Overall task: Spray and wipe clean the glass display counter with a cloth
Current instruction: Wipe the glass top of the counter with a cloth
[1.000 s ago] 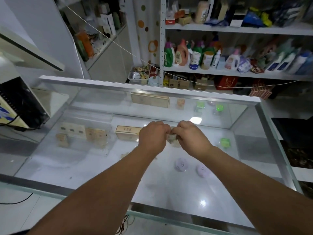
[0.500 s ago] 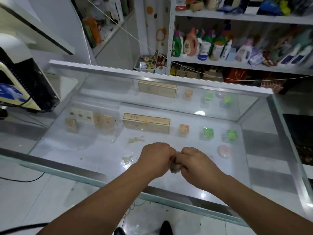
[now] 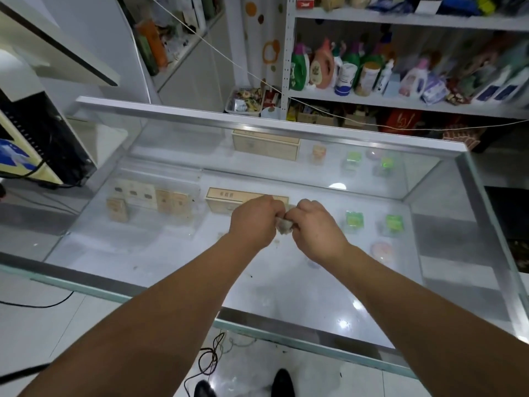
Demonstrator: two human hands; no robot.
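The glass display counter (image 3: pixel 300 299) fills the middle of the head view, with a metal frame round its top. Over its centre my left hand (image 3: pixel 253 222) and my right hand (image 3: pixel 316 226) are side by side, fingers curled, both gripping a small crumpled beige cloth (image 3: pixel 283 224) between them. Only a scrap of the cloth shows between the fists. Whether the cloth touches the glass I cannot tell. No spray bottle is in view.
Under the glass lie beige boxes (image 3: pixel 246 197), small packs (image 3: pixel 148 202) and green packets (image 3: pixel 355 220). A machine with a black side (image 3: pixel 43 138) stands at the left. Shelves of bottles (image 3: pixel 343 67) rise behind. A cable (image 3: pixel 209 359) and my shoes lie on the floor.
The view has tilted and shifted, so the counter's near edge and the floor came into view. Both hands stayed together on the cloth and now sit a little further over the glass.
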